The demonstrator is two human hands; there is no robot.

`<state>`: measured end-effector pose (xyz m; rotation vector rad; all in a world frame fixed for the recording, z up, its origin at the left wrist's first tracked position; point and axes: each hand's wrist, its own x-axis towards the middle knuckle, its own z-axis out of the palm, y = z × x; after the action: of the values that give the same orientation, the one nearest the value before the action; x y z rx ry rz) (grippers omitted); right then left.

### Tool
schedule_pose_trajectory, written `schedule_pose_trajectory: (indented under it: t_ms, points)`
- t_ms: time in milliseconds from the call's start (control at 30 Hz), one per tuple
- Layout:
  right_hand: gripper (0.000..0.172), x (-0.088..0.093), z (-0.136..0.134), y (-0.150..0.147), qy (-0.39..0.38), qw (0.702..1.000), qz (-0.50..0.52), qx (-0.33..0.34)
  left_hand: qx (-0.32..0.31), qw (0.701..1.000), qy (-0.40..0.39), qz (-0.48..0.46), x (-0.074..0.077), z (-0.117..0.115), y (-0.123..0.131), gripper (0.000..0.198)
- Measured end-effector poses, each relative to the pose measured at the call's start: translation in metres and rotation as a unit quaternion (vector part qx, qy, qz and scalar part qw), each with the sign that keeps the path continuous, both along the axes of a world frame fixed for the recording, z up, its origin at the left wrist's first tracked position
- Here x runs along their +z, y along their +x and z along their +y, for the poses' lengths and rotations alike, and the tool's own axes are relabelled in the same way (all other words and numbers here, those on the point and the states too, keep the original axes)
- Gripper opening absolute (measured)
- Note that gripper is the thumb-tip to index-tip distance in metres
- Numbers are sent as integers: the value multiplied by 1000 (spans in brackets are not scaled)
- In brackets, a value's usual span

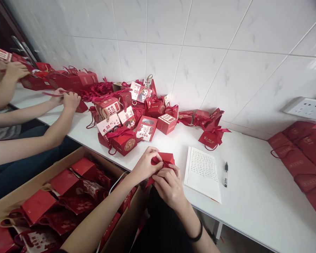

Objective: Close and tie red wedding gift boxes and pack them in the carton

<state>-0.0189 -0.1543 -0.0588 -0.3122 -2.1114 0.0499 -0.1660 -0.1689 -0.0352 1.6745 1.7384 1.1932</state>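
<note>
Two hands hold a small red gift box at the near edge of a white table.
The left hand and right hand are both pinched shut on its top. It looks like light, thin card that would crush easily, so is best gripped by its sides. A notebook lies just to the right.

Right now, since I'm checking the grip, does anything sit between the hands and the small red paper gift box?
Nothing visible does: the left hand and the right hand both grip the small red paper gift box directly.
</note>
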Motion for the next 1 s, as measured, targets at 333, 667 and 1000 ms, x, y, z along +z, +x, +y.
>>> schedule_pose_trajectory:
  t_ms: [333, 667, 1000]
  points:
    - [15, 3, -5, 2, 10, 999, 5, 39, 21, 999, 4, -34, 1, 1, 7, 5]
    - [33, 21, 49, 29, -281, 959, -3, -46, 128, 991, 20, -37, -2, -4, 2, 33]
    - [27, 22, 45, 21, -481, 876, -6, -29, 199, 979, -43, 12, 1, -11, 18, 14]
